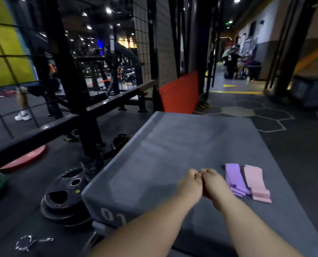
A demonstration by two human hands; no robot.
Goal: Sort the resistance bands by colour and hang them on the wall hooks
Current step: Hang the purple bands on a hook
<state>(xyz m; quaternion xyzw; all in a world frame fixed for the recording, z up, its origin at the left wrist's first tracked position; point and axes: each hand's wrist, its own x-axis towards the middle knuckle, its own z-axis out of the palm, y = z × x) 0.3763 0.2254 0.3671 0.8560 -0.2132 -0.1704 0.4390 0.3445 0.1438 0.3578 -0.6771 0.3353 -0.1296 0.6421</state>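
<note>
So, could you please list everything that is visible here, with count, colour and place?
purple bands: one stack, purple, on the grey box, right of the hands
pink bands: one stack, pink, directly right of the purple stack
grey box: one, grey, marked 01 on its side, centre
weight plates: one stack, count unclear, black, floor left of the box
red plate: one, red, floor far left
rack: one, black, left
mat: one, orange-red, leaning behind the box
metal clip: one, silver, floor bottom left
people: a few, blurred, far background right
left hand: fingers curled, over the box, touching the right hand
right hand: fingers curled, beside the purple stack
</note>
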